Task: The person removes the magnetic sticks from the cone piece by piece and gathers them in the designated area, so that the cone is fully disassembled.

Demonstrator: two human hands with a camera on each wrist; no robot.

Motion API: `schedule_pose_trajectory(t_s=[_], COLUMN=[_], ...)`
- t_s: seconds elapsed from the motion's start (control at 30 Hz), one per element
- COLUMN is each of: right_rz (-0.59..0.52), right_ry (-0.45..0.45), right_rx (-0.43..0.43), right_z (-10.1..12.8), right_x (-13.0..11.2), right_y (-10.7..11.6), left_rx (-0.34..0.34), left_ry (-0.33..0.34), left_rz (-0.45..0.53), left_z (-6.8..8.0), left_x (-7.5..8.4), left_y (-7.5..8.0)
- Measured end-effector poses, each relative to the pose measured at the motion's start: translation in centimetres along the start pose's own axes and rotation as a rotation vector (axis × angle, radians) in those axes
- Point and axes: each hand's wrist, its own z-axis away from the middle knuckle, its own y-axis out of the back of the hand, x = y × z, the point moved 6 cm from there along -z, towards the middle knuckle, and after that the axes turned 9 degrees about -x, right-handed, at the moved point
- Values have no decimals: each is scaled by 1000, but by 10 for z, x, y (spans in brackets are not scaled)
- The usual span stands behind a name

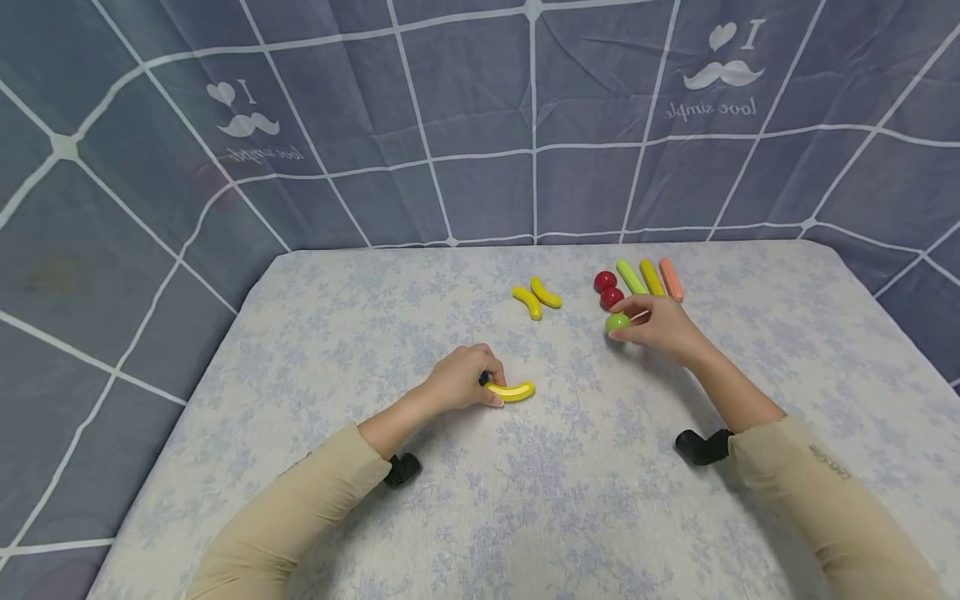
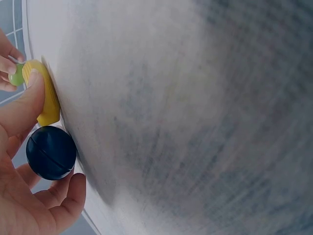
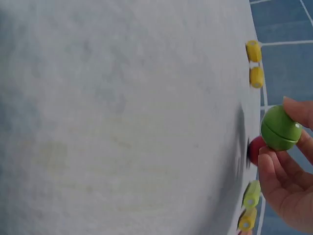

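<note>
Pinching a green toy ball [image 1: 617, 322] right of frame centre above the desk [image 1: 375, 333], the right hand [image 1: 660, 327] curls its fingers round it. The left hand [image 1: 459, 380] at centre holds a yellow toy banana [image 1: 512, 391] against the desk. Only the left wrist view shows a dark blue ball [image 2: 51, 152] tucked in that grip.

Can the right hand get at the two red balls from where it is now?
Probably yes: the red balls lie just beyond the right hand with nothing between, though it already holds the green ball.

Left hand [image 1: 459, 379] grips yellow toy banana [image 1: 512, 391] at centre of floral-cloth table [image 1: 315, 333]; right hand [image 1: 660, 325] pinches green toy ball [image 1: 617, 322] further right, before two red toy balls [image 1: 607, 288].
</note>
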Motion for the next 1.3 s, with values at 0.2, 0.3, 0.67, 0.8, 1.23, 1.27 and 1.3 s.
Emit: schedule_pose_trajectory(t_s=[0.2,0.3,0.67,0.8,1.23,1.27,1.3], right_rz=[-23,-35,-9,-17,-13,-16,-18], right_ry=[-36,-58,-42,-56,-77,-79,-82], right_rx=[46,52,74,69,62,62,62], right_z=[-8,-10,-13,-14,-15,-14,-13], right_x=[10,12,9,11,14,14,14], right_y=[5,5,5,4,4,4,4], left_rx=[-8,-12,5,6,17,17,17], left_ry=[-2,-2,-15,-17,-28,-28,-30], left_rz=[0,4,9,14,-1,-2,-4], left_z=[0,0,0,1,1,1,1], left_x=[0,0,1,0,-1,0,0], left_y=[0,0,2,2,0,0,0])
